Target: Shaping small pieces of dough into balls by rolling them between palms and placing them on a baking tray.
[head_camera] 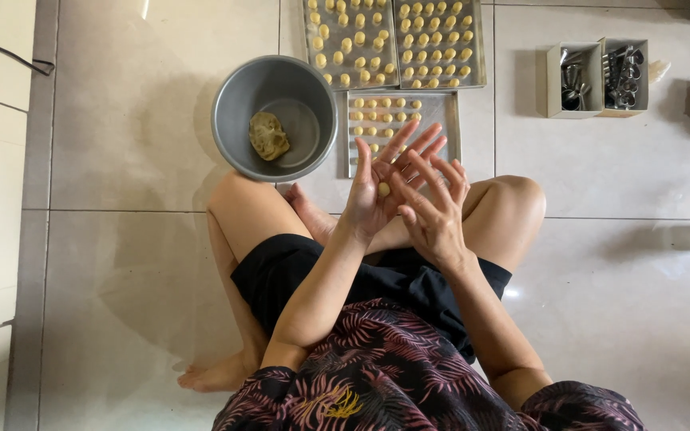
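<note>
Left hand [373, 187] and right hand [433, 209], fingers spread, press a dough ball [383, 189] between the palms (bowl [237, 104] far left holds a dough lump [268, 135]).

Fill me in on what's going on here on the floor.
A person sits cross-legged on the tiled floor, rolling a small ball of dough between the left hand and right hand. In front stands a metal bowl with a lump of dough left in it. Beside it lie three baking trays: two full of small dough balls, the nearest tray only partly filled.
</note>
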